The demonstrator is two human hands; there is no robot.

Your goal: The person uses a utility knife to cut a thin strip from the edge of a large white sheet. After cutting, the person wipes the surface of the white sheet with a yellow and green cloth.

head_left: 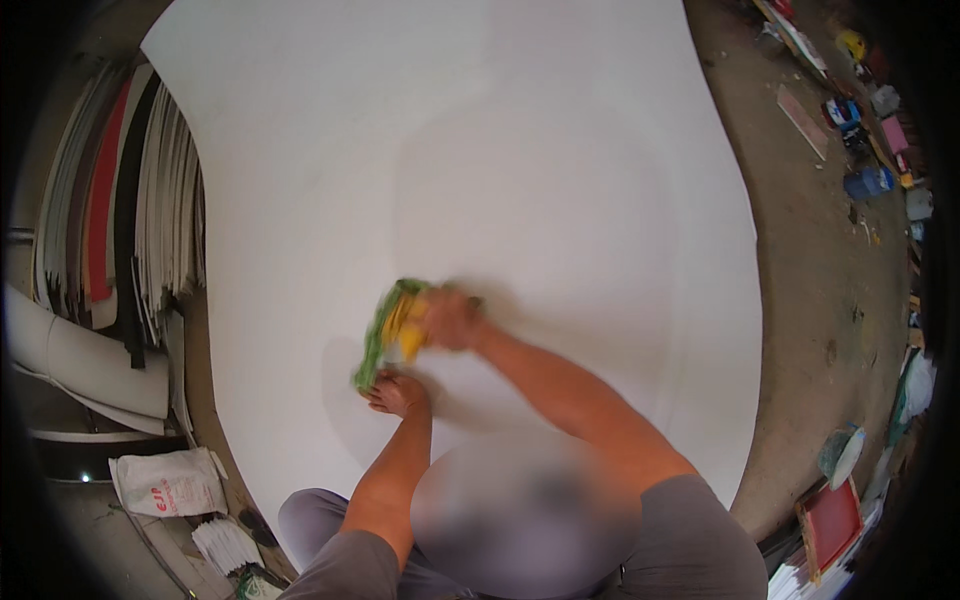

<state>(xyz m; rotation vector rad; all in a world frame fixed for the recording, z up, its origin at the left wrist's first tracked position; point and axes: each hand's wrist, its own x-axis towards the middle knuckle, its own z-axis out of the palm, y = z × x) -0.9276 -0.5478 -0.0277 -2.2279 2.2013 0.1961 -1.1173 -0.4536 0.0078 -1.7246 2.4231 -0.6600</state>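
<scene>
A bunched green and yellow cloth (374, 345) lies against a large white sheet (300, 200), and part of it is smeared by motion. My right hand (450, 318) is closed over the yellow part at the cloth's upper right. Lower down, my left hand (400, 393) rests low over the sheet, its bent fingers at the bottom end of the green part. They seem to pinch that end, though the fingertips are partly hidden. Both forearms reach in from the lower edge, the right one crossing toward the left.
At left, many sheets (105, 190) stand on edge in a rack, with a white roll (95, 355) below. A white sack (170, 483) sits lower left. Along the right, the floor holds a plank (803, 122), a blue container (868, 182) and a red framed panel (832, 527).
</scene>
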